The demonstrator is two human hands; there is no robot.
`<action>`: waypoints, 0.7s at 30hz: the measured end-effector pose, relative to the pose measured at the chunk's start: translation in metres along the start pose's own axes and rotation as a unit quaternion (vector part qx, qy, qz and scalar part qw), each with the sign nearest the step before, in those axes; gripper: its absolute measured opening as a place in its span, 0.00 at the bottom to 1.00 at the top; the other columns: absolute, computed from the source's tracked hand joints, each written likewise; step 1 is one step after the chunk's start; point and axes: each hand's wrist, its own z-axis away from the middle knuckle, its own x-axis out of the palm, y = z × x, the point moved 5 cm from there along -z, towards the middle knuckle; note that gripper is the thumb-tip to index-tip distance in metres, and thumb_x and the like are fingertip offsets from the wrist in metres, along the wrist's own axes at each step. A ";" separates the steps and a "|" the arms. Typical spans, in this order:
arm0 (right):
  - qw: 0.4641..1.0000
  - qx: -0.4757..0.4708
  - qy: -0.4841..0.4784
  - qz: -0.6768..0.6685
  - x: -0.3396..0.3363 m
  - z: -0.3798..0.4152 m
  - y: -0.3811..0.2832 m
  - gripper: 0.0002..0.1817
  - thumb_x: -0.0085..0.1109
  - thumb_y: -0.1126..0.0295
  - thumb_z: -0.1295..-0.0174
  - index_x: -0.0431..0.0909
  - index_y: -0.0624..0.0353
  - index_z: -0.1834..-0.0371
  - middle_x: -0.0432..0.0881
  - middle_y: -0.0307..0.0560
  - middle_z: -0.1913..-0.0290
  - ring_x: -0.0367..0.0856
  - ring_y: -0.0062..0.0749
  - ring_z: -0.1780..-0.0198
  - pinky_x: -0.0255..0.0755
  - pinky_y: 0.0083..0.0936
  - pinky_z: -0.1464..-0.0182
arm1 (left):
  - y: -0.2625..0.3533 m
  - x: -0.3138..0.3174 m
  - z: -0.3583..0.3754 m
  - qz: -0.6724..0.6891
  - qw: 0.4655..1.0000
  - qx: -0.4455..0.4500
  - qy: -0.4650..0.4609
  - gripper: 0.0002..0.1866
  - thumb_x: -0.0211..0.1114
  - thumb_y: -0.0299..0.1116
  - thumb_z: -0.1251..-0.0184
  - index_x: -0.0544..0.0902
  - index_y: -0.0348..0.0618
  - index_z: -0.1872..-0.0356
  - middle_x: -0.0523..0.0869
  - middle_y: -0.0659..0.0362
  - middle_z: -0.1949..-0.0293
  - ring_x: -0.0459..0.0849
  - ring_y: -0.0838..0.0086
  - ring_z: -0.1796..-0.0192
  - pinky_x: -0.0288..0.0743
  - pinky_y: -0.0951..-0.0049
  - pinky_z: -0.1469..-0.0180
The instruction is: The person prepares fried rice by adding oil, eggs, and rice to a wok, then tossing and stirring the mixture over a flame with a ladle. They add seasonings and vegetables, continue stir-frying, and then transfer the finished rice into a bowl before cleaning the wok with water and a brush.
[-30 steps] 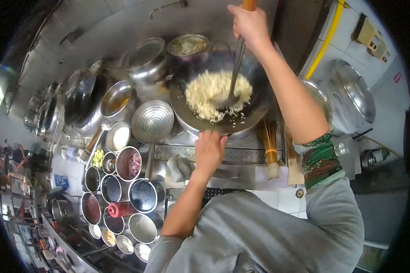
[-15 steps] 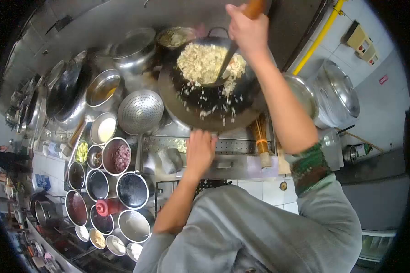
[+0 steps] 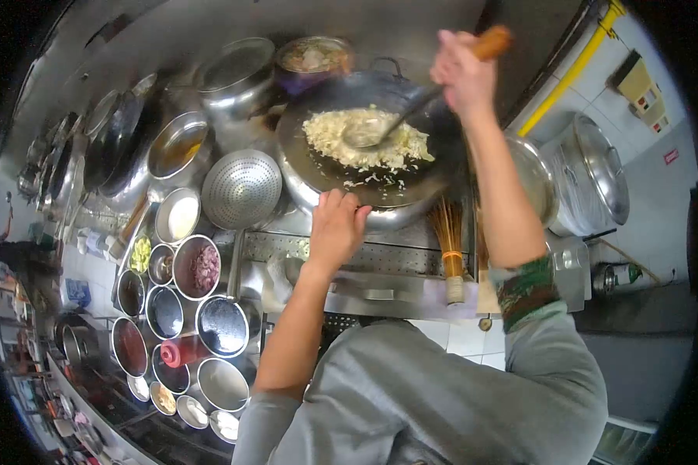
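My right hand (image 3: 467, 76) is wrapped around the wooden-handled ladle (image 3: 411, 111), whose bowl rests in a pale, rice-like food (image 3: 326, 133) in the black wok (image 3: 420, 178). The food is heaped across the wok's middle, with loose bits scattered on the near side. At the wok's near rim, my left hand (image 3: 337, 229) has its fingers closed around the edge or its handle, which the fingers hide. Left of the wok lies a perforated strainer (image 3: 242, 188), its handle pointing toward me.
Several metal pots of ingredients stand at the left, among them one with chopped purple pieces (image 3: 203, 267) and a red squeeze bottle (image 3: 182, 351). A bamboo brush (image 3: 450, 232) lies right of the wok. Lidded pots (image 3: 236, 70) stand behind; a tall steel container (image 3: 597, 174) is at the right.
The wok has tilted, and my left hand has risen with its near rim. My right hand has moved right and down, lowering the ladle handle. The food is now more spread out.
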 end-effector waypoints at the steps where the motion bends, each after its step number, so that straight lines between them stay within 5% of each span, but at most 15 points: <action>1: 0.996 0.045 -0.061 -0.048 0.000 -0.014 0.006 0.18 0.64 0.68 0.35 0.64 0.51 0.78 0.60 0.31 0.85 0.60 0.20 0.85 0.56 0.24 0.81 | 0.001 0.002 0.000 0.002 1.000 0.003 -0.006 0.09 0.69 0.32 0.38 0.80 0.38 0.66 0.77 0.49 0.64 0.74 0.50 0.58 0.68 0.54 0.56; 4: 0.986 0.033 -0.143 -0.077 -0.002 -0.063 -0.003 0.17 0.66 0.68 0.38 0.65 0.51 0.77 0.62 0.32 0.85 0.62 0.21 0.86 0.58 0.24 0.81 | 0.004 0.003 -0.003 -0.017 0.999 -0.005 -0.028 0.09 0.70 0.33 0.38 0.80 0.40 0.67 0.77 0.50 0.65 0.75 0.50 0.58 0.70 0.54 0.55; 5: 0.997 0.030 -0.033 -0.063 0.006 -0.053 -0.021 0.14 0.64 0.65 0.34 0.67 0.47 0.73 0.62 0.28 0.87 0.58 0.20 0.90 0.54 0.22 0.87 | 0.002 0.003 -0.007 -0.016 0.999 -0.005 -0.032 0.08 0.70 0.32 0.38 0.80 0.40 0.67 0.77 0.50 0.65 0.75 0.50 0.58 0.69 0.54 0.55; 10: 0.973 0.155 0.032 -0.170 0.002 -0.055 0.026 0.16 0.58 0.63 0.32 0.66 0.47 0.77 0.62 0.31 0.86 0.59 0.23 0.88 0.56 0.26 0.85 | 0.000 0.004 -0.009 -0.011 0.998 0.011 -0.066 0.08 0.69 0.31 0.37 0.79 0.39 0.67 0.78 0.50 0.66 0.75 0.50 0.59 0.69 0.55 0.56; 12: 0.989 0.130 -0.040 -0.065 -0.002 -0.090 0.043 0.14 0.55 0.62 0.31 0.67 0.47 0.75 0.62 0.31 0.84 0.59 0.23 0.87 0.56 0.26 0.84 | 0.013 -0.006 0.007 -0.017 0.996 0.010 -0.090 0.09 0.68 0.32 0.36 0.80 0.37 0.66 0.78 0.49 0.66 0.75 0.50 0.59 0.69 0.55 0.56; 13: 0.986 0.153 0.017 -0.057 0.001 -0.096 0.019 0.11 0.52 0.65 0.31 0.66 0.47 0.73 0.61 0.29 0.83 0.58 0.22 0.86 0.55 0.26 0.84 | 0.021 -0.012 0.007 -0.019 0.996 0.016 -0.091 0.09 0.68 0.32 0.35 0.80 0.36 0.65 0.78 0.48 0.65 0.75 0.50 0.59 0.69 0.55 0.56; 17: 0.980 0.197 -0.021 0.015 0.014 -0.066 -0.063 0.12 0.55 0.67 0.34 0.66 0.48 0.76 0.58 0.29 0.86 0.56 0.22 0.88 0.53 0.26 0.85 | 0.089 -0.053 0.004 0.044 0.996 -0.015 -0.074 0.08 0.67 0.32 0.34 0.79 0.37 0.63 0.77 0.48 0.65 0.73 0.51 0.60 0.67 0.56 0.56; 20: 0.989 0.128 0.032 0.067 0.034 -0.047 -0.052 0.15 0.56 0.67 0.35 0.65 0.48 0.79 0.60 0.31 0.88 0.60 0.24 0.90 0.56 0.29 0.87 | 0.065 -0.029 0.001 0.023 0.999 0.019 -0.028 0.07 0.68 0.31 0.36 0.79 0.39 0.65 0.77 0.48 0.64 0.72 0.51 0.61 0.67 0.56 0.57; 21: 0.968 0.071 0.067 0.232 0.042 -0.034 -0.051 0.16 0.59 0.67 0.35 0.66 0.49 0.80 0.63 0.33 0.88 0.64 0.26 0.90 0.58 0.30 0.88 | 0.047 -0.012 0.015 0.005 1.000 0.020 -0.022 0.07 0.69 0.30 0.37 0.79 0.40 0.66 0.77 0.49 0.64 0.73 0.50 0.60 0.67 0.55 0.57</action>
